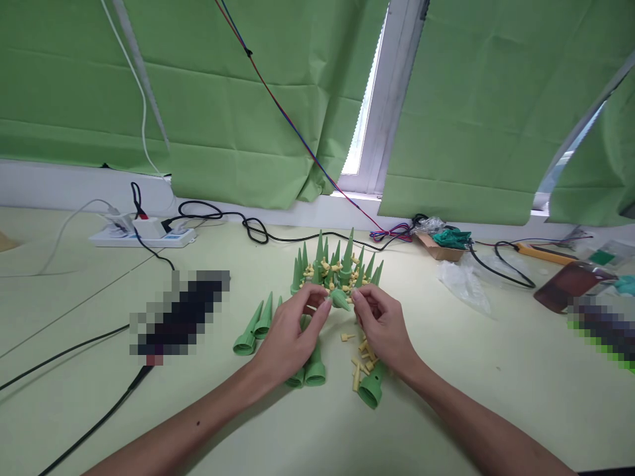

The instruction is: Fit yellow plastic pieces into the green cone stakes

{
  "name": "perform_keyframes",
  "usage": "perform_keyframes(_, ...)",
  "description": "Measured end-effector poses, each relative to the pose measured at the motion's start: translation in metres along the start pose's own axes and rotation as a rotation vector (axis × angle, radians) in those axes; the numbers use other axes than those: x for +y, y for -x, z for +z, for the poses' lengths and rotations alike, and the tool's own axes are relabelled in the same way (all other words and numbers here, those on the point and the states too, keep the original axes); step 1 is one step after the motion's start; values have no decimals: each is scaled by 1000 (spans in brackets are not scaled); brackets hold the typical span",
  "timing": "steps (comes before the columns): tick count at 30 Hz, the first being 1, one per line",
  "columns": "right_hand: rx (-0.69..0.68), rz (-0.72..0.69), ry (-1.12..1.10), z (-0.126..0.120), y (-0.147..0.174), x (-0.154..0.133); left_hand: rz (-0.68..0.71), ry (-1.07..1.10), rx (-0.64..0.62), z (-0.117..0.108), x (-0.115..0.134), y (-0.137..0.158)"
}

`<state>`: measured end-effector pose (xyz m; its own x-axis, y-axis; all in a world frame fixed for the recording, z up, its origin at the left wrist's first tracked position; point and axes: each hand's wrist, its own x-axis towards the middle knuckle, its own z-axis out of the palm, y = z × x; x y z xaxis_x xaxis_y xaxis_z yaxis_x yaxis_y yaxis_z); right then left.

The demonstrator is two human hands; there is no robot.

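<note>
Between my two hands is a green plastic cone [340,299], tilted with its tip toward me. My left hand [297,324] pinches it from the left with thumb and fingertips. My right hand [384,324] is closed at the cone's right side, where a bit of yellow shows at the fingertips; most of that piece is hidden. Behind the hands stands a cluster of upright green cones [320,254] with yellow fittings [335,266] among them. Several more cones [245,340] lie near my left forearm. Beneath my right hand are loose small yellow fittings [356,377] and another cone [371,389].
A white power strip [143,237] with plugs sits at the back left. Black cables run along the wall. A blurred dark object [183,317] lies left. At right are a small cardboard box [439,248], clear plastic bags [464,284] and a dark reddish-brown object [570,285].
</note>
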<state>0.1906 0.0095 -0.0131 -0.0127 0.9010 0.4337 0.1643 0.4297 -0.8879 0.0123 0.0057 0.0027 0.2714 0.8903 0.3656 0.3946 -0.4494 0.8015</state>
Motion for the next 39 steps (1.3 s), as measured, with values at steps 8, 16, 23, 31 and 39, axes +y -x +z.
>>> perform_keyframes(8,-71,-73,-11,0,2,1,-94,155,-99,0,5,1)
perform_keyframes(16,-56,-130,60,0,3,-1,-109,154,-91,-1,10,0)
perform_keyframes(23,-62,-174,88,-1,4,-3,-138,153,-120,-1,7,-1)
perform_keyframes(31,-73,-178,131,-2,2,0,-70,84,-74,-1,5,1)
perform_keyframes(39,-79,-156,182,-3,2,-2,48,-89,-61,-1,4,3)
